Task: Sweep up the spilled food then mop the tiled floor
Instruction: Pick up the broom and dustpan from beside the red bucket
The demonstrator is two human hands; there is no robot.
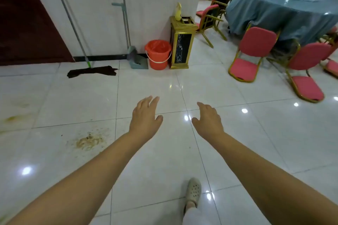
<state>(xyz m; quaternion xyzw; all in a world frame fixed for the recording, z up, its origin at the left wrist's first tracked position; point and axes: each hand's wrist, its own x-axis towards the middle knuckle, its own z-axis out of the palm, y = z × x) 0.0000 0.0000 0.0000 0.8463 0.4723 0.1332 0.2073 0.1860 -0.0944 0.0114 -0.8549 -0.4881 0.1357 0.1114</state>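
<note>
- So, both hands are empty right now: left hand (pixel 145 115) and right hand (pixel 208 119) are stretched out in front with fingers loosely spread, touching nothing.
- Spilled food (pixel 88 141) sits on the tiled floor (pixel 237 133) down and to the left of the hands, so the left hand is nearer to it. I'd guess the fainter yellow-green smears (pixel 16 115) at the far left edge are part of the mess too.
- Tools are straight ahead against the white wall: broom with dustpan (pixel 136 58) standing nearly upright, and the mop (pixel 92 72) leaning up-left, its dark head flat on the floor and lying left-right.
- Broom's roughly dead ahead of the left hand, so I reckon that's the first reach.
- Count: one broom set, one mop, one red bucket (pixel 158 55), one gold bin (pixel 181 44), one main food patch.
</note>
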